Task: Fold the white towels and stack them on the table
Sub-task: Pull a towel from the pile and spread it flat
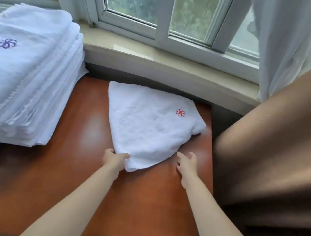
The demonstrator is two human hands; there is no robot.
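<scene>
Towel (150, 125) folded; my left grip (114, 159) pinches its near corner, right grip (187, 165) open; next, lift to ten o'clock stack (24, 77).

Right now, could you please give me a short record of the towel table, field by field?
surface: wooden table below a window sill
stack: folded white towels at left, blue emblem on top
single towel: folded towel at centre, red emblem facing up
left hand: left hand gripping the towel's near corner
right hand: right hand open, beside the towel's near edge
right side: brown curtain
</scene>
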